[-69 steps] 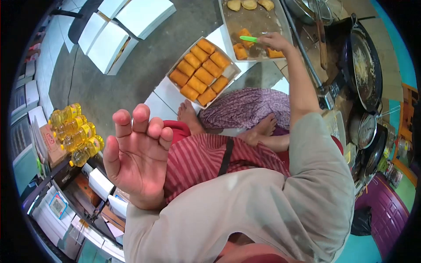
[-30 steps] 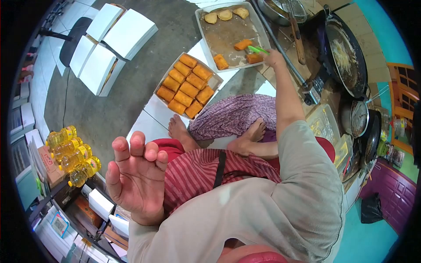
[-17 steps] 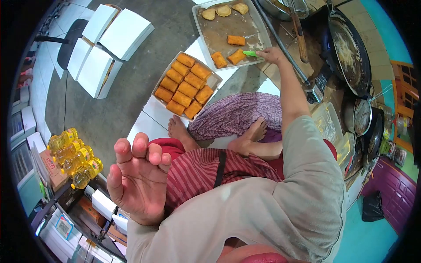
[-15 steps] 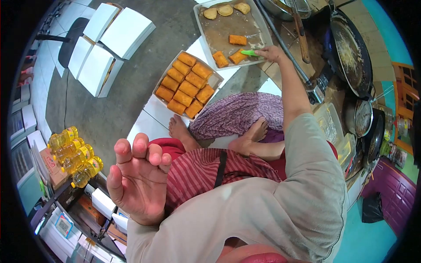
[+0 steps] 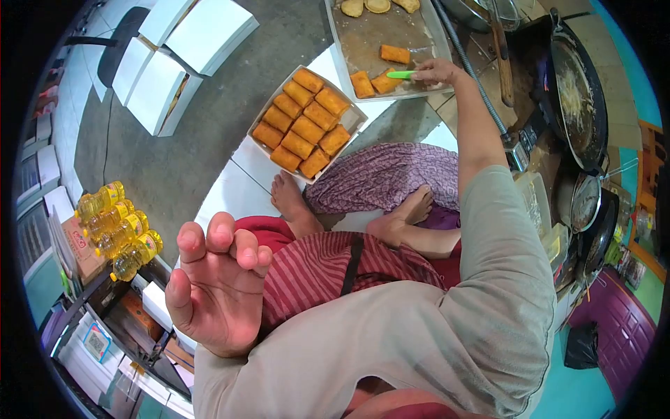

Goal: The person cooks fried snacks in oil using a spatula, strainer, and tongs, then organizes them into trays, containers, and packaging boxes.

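My left hand (image 5: 215, 286) is raised close to the camera, palm up, fingers loosely curled and apart, holding nothing. My right hand (image 5: 436, 70) reaches far forward over a metal tray (image 5: 340, 52) and grips green tongs (image 5: 400, 74), whose tips touch an orange fried pastry (image 5: 382, 82) on the tray. Two more fried pastries lie beside it and three paler ones sit at the tray's far end. Nearer me, a white box (image 5: 357, 119) holds several orange fried pastries in rows. I sit cross-legged in a striped red garment.
A large wok (image 5: 576, 98) and smaller pans (image 5: 583, 202) stand at the right. Closed white boxes (image 5: 181, 49) lie on the grey floor at upper left. Bottles of cooking oil (image 5: 115, 223) and cartons are at the left. Clear containers (image 5: 537, 202) sit by my right arm.
The tongs moved a fried pastry across the tray toward another one at its near edge. My left hand stayed raised and empty; the view shifted slightly.
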Tool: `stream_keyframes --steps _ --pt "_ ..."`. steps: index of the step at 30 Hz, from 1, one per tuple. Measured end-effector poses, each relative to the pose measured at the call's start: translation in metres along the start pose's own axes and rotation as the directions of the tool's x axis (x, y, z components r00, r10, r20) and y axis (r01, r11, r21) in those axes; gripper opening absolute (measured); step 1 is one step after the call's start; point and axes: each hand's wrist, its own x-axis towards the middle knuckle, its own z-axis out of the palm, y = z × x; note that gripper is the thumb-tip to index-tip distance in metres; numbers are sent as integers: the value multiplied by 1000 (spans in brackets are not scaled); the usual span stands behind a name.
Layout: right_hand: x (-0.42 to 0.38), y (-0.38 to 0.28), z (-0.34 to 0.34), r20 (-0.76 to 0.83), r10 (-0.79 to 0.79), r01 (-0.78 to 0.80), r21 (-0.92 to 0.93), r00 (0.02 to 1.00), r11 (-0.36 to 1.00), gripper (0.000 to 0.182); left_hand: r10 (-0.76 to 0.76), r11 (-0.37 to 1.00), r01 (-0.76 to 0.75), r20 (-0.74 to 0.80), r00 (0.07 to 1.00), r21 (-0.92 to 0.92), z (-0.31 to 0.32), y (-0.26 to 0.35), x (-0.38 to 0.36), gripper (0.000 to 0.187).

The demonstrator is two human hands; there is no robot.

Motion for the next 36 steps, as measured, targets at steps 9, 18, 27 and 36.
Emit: stream_keyframes --steps 9,18,27,36 --pt "15 7 46 9 -49 47 132 999 990 43 -4 1000 4 22 1000 19 1 -5 1 31" --pt "-72 -75 45 -59 -90 85 -82 994 993 45 20 999 -15 121 992 -36 -5 0 -6 35" --pt "-77 -206 145 -3 -133 49 -921 991 386 39 79 983 -37 234 969 -180 -21 13 -24 38" --pt "-101 -214 149 -94 -121 -32 -898 988 438 43 113 978 -75 190 975 -195 -30 28 -35 37"
